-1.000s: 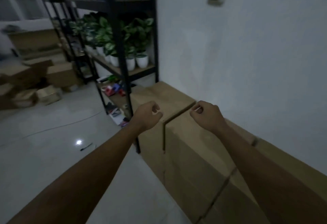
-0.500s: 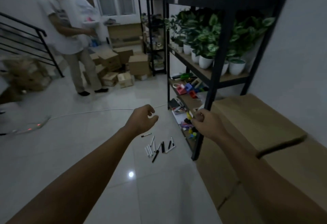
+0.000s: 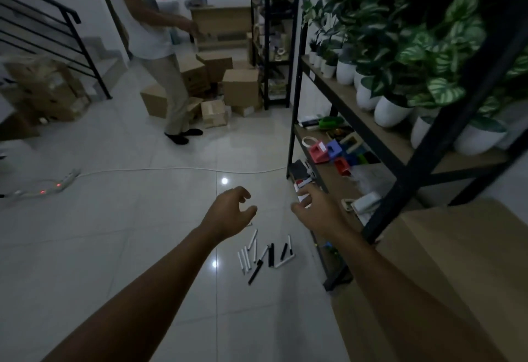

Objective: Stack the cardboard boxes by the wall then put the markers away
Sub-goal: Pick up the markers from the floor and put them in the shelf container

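Observation:
Several black and white markers [image 3: 264, 254] lie scattered on the white tiled floor in front of the shelf's foot. My left hand [image 3: 230, 213] hovers above and just behind them, fingers apart and curled, holding nothing. My right hand [image 3: 315, 210] is stretched out beside the low shelf board, fingers spread, empty. A stacked cardboard box [image 3: 445, 261] stands against the wall at the lower right, under my right forearm.
A black metal shelf [image 3: 300, 75] holds potted plants [image 3: 391, 110] and coloured small items [image 3: 331, 151]. A person [image 3: 160, 47] stands by loose cardboard boxes [image 3: 240, 87] at the back. A power strip [image 3: 54, 186] with its cable lies on the floor at left, by the stair railing [image 3: 57, 35].
My view has swung left from the boxes at the wall to the floor with the markers. Both hands have opened from loose fists and come off the box.

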